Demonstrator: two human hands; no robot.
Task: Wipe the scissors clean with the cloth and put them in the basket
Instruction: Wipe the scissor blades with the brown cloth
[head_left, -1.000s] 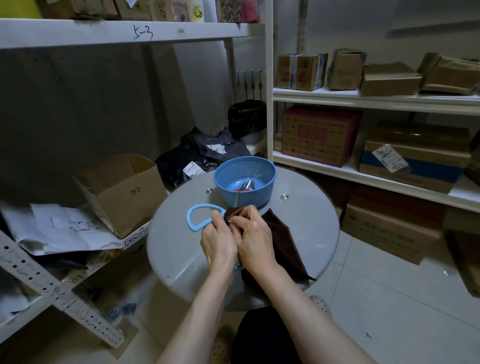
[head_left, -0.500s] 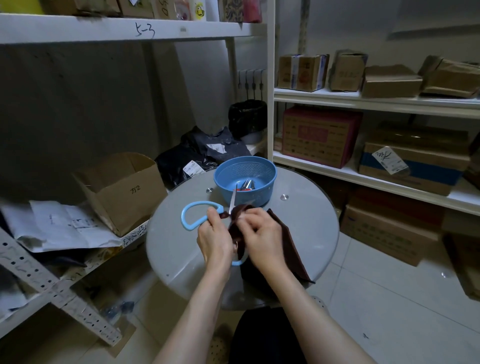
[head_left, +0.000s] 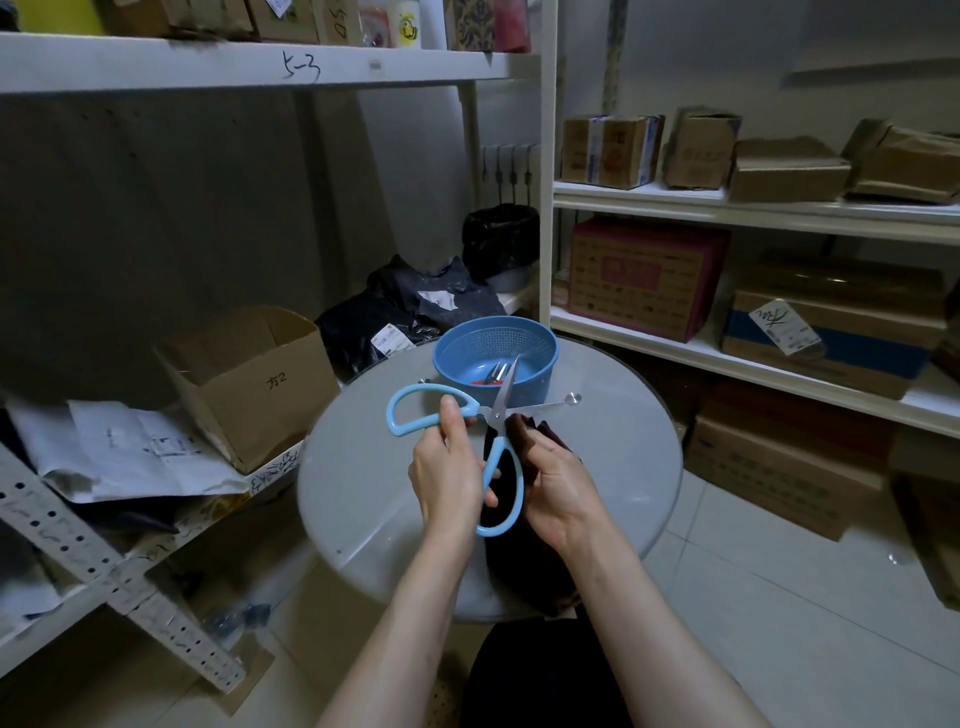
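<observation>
Head view: the blue-handled steel scissors (head_left: 496, 415) are splayed open above the round grey table (head_left: 363, 493). The left hand (head_left: 449, 467) grips them near the pivot, and the right hand (head_left: 558, 478) clutches the dark brown cloth (head_left: 524, 431) beside the lower handle. One blade points at the blue perforated plastic basket (head_left: 493, 325), which sits just beyond both hands.

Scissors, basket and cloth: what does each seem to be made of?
Scissors: blades look like bare steel, grey with a glint; handles look like smooth light-blue plastic. Basket: likely moulded blue plastic, its wall pierced with fine holes. Cloth: soft dark brown fabric, matt, folding limply; fibre cannot be told.
</observation>
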